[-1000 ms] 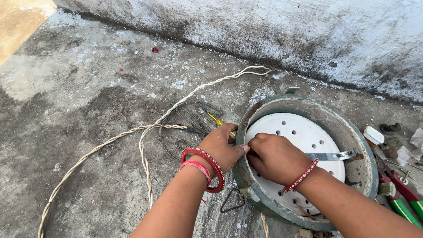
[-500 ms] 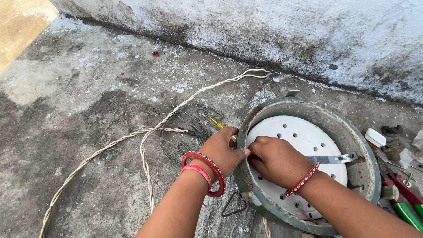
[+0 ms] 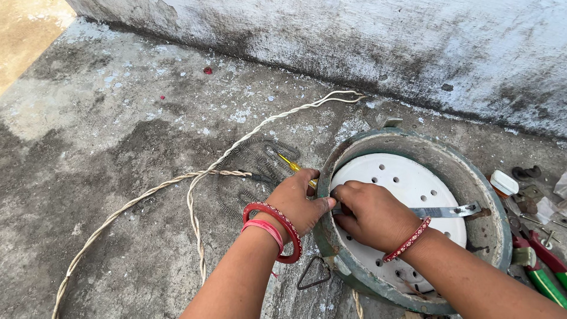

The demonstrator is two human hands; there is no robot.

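Observation:
A round grey-green metal heater body (image 3: 493, 198) lies on the concrete floor with a white perforated ceramic disc (image 3: 407, 177) inside it. My left hand (image 3: 298, 204), with red and pink bangles on the wrist, presses against the outer left rim of the body and grips a yellow-handled screwdriver (image 3: 290, 163). My right hand (image 3: 372, 215) rests inside on the disc, fingers curled at the near-left rim beside the left thumb. A flat metal strip (image 3: 452, 211) lies across the disc, running from under my right hand. What the right fingertips pinch is hidden.
A white twisted cord (image 3: 195, 177) trails left across the floor. A dark coiled heating wire (image 3: 248, 171) lies beside the heater. Red and green handled tools (image 3: 546, 269) and small parts (image 3: 505, 183) lie at the right. A stained wall (image 3: 354, 35) runs along the back.
Both hands stay at the left rim with only slight shifts. The view has drifted a little.

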